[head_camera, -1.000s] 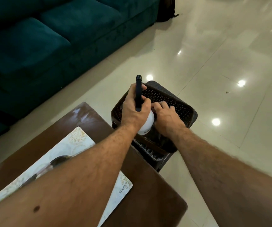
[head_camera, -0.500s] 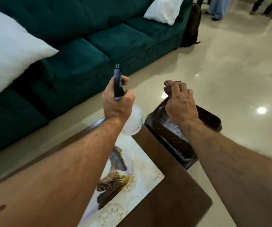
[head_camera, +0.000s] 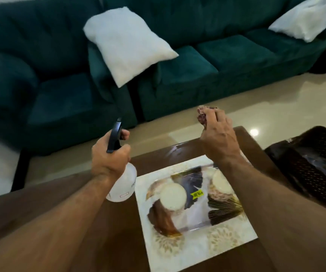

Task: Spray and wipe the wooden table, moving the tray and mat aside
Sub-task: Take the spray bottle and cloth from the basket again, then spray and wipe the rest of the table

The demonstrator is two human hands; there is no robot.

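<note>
Hands first, as we see them from the head camera: the left hand [head_camera: 109,158] is curled round the neck of a spray bottle [head_camera: 122,185], its fingers wrapped at the dark trigger head and its thumb across the near side, so that the white body of the bottle hangs below the fist, above the wooden table [head_camera: 103,242] and just left of the mat [head_camera: 197,250]. We find the right hand [head_camera: 218,142] raised over the table's far edge, its fingers bunched round a small reddish-brown cloth [head_camera: 202,116], which shows only beyond the fingertips. The mat, pale with a leafy print, lies flat on the table between the two forearms, and on it rests a clear tray [head_camera: 199,220] bearing a yellow sticker [head_camera: 196,193] and two round white candles [head_camera: 173,196]. To the right of the table we see a dark perforated basket [head_camera: 315,173] on the pale tiled floor [head_camera: 276,107]. Beyond the table stands a green sofa [head_camera: 187,71] with a white cushion [head_camera: 127,44] propped at its middle and another at its right end
</note>
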